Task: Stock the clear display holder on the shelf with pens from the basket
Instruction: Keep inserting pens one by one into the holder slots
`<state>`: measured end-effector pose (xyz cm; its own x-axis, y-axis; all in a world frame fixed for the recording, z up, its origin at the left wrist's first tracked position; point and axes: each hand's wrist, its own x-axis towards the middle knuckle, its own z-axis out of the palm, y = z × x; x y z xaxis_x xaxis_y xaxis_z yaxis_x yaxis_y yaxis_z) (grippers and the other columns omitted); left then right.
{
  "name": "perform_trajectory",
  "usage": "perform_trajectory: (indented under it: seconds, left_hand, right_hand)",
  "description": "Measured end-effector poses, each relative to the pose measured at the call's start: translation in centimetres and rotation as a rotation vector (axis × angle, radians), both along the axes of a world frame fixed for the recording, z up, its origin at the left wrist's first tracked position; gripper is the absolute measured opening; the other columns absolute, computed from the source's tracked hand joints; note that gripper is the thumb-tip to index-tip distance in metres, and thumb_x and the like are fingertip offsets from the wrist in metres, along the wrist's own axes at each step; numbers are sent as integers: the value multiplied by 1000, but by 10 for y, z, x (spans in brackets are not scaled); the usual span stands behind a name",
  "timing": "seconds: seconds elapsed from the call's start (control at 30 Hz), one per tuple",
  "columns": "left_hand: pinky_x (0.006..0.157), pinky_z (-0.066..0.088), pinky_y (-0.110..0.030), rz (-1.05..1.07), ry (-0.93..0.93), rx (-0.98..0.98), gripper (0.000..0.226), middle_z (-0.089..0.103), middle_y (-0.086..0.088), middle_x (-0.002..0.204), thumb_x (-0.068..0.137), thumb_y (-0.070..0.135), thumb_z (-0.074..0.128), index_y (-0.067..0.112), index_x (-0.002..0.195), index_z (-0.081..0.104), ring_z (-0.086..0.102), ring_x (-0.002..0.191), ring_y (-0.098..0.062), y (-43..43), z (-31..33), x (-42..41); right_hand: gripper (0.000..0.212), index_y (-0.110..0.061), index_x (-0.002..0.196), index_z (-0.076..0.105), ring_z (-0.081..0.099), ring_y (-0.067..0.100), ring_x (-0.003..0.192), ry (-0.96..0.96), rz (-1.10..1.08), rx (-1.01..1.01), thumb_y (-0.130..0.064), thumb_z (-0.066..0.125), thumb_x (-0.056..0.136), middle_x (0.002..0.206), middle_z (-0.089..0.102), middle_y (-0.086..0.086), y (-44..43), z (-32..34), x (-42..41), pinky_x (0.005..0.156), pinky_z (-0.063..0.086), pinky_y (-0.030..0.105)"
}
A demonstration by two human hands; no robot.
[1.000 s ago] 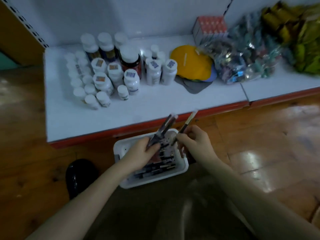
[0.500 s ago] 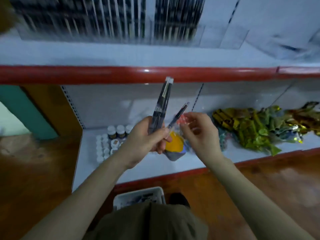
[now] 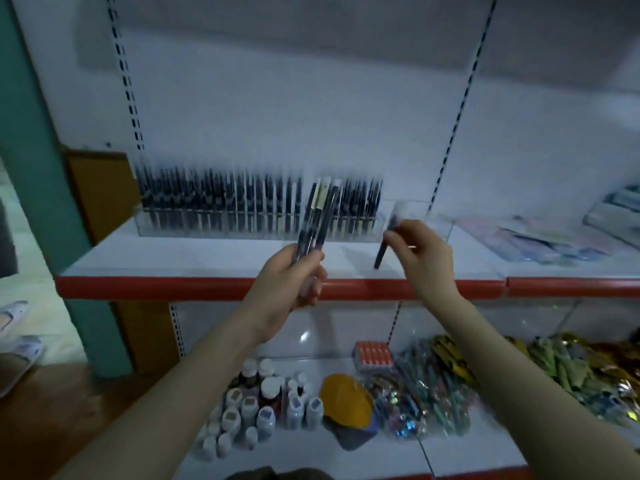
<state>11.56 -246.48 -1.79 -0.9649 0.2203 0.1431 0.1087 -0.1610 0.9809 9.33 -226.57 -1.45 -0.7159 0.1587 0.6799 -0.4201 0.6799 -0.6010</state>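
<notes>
Pens [image 3: 317, 216] stand bunched in the closed left grip [image 3: 291, 285]; the right grip [image 3: 424, 252] pinches a single pen [image 3: 381, 252].

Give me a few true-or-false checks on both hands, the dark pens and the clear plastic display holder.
1. The left hand grips a bundle of several dark pens. True.
2. The right hand is empty. False: it pinches one dark pen.
3. The clear plastic display holder on the red-edged white upper shelf already holds a row of pens. True.
4. The yellow cap lies on the upper shelf. False: it lies on the lower shelf beside white-capped bottles.
</notes>
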Motion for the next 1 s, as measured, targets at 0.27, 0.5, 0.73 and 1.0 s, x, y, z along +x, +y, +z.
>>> perform_trajectory:
  seconds: [0.27, 0.5, 0.73, 1.0]
  left_hand:
    - [58, 46, -28, 86, 12, 46, 9, 55, -4, 72, 93, 13, 52, 9, 91, 59, 54, 57, -11, 8, 7, -31]
    - [64, 54, -30, 122, 20, 19, 10, 62, -5, 83, 94, 18, 51, 13, 96, 60, 64, 72, -14, 11, 7, -56]
    - [62, 55, -26, 98, 33, 12, 14, 63, -6, 86, 94, 17, 50, 9, 102, 59, 65, 76, -14, 20, 2, -62]
    - [71, 57, -31, 87, 27, 47, 16, 63, -8, 89, 94, 15, 51, 7, 104, 60, 66, 82, -16, 19, 2, -68]
  right_hand:
    - [25, -7, 113, 56, 66, 29, 87, -97, -73, -249, -18, 57, 90, 87, 66, 8, 39, 61, -84, 88, 51, 48]
    - [26, -3, 112, 58, 65, 30, 89, -186, -102, -217, -14, 56, 89, 93, 68, 16, 41, 60, -136, 87, 52, 44]
    - [25, 0, 111, 58, 61, 22, 75, -277, -72, -170, -10, 57, 89, 93, 68, 19, 45, 54, -143, 82, 53, 40]
    - [20, 4, 107, 58, 61, 24, 75, -371, -65, -99, -6, 57, 91, 101, 66, 24, 42, 50, -155, 84, 54, 43]
